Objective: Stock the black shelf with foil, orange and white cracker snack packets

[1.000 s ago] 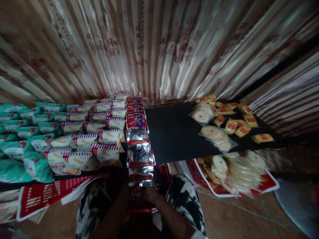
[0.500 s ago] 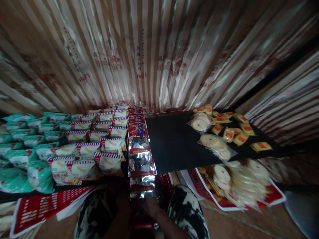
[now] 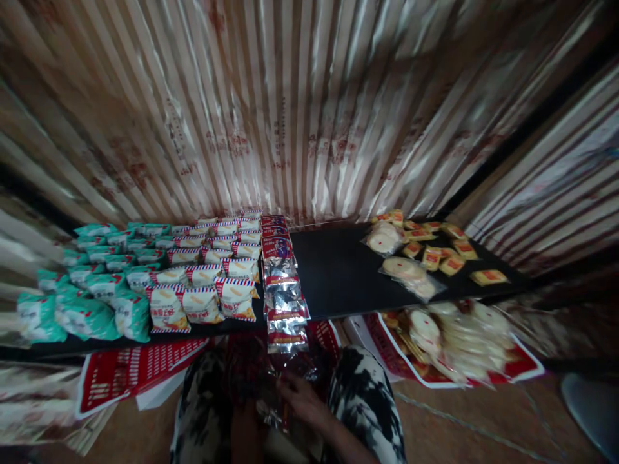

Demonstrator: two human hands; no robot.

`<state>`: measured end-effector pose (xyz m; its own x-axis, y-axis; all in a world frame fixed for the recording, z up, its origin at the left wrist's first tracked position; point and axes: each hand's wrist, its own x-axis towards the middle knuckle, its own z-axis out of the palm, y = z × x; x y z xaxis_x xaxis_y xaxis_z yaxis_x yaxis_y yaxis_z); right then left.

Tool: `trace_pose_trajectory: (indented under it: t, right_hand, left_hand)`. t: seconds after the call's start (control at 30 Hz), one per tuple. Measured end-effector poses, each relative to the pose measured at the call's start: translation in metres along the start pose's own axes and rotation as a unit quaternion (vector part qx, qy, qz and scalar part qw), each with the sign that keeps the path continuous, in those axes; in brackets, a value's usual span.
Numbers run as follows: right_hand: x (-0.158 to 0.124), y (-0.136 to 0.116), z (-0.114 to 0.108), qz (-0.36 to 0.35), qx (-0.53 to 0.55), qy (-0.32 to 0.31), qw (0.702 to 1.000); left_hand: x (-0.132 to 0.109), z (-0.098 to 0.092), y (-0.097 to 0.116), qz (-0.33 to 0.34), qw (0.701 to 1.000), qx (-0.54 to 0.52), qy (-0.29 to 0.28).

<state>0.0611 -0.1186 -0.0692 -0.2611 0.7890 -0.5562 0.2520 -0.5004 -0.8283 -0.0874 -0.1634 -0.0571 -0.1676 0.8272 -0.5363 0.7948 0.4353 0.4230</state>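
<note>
Between my knees, low in the picture, my right hand (image 3: 300,394) has its fingers closed on the edge of a shiny silver packet (image 3: 271,407). My left hand (image 3: 244,390) is beside it to the left, in deep shadow, with its fingers hard to see. Just above both hands, a column of overlapping red and silver packets (image 3: 284,298) runs from the back of the black shelf (image 3: 333,277) to its front edge. Its back packets show red printed faces and the front ones silver sides. More dark red shiny packets (image 3: 309,366) lie around my hands.
White snack bags (image 3: 236,298) and green bags (image 3: 99,290) stand in rows left of the column. At right are clear packs of pale discs (image 3: 411,274) and small yellow packets (image 3: 452,263). Below the shelf are red baskets (image 3: 140,374), the right one (image 3: 525,370) holding more disc packs.
The view has shifted, so the shelf's left end now shows. My hands have drawn back from the front of the column, and a silver packet now shows between them.
</note>
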Motion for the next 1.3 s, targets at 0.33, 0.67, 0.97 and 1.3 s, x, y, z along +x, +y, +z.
trace_pose_trajectory:
  t: [0.33,0.67,0.97,1.3]
  right_hand:
    - [-0.075,-0.04,0.001,-0.059,0.177,-0.069,0.98]
    - [-0.095,-0.07,-0.013,-0.132,0.221,-0.038,0.965]
    - [-0.095,-0.063,-0.024,-0.164,0.235,0.033,0.957]
    - [-0.096,-0.071,-0.037,-0.154,0.247,0.111,0.95]
  left_hand:
    - [-0.07,-0.069,0.01,0.079,0.91,-0.385,0.137]
    - [-0.055,-0.082,0.059,0.058,0.791,-0.609,-0.021]
    - [-0.047,-0.066,0.07,0.034,0.757,-0.649,-0.065]
    - [-0.055,-0.055,0.093,0.078,0.752,-0.644,-0.118]
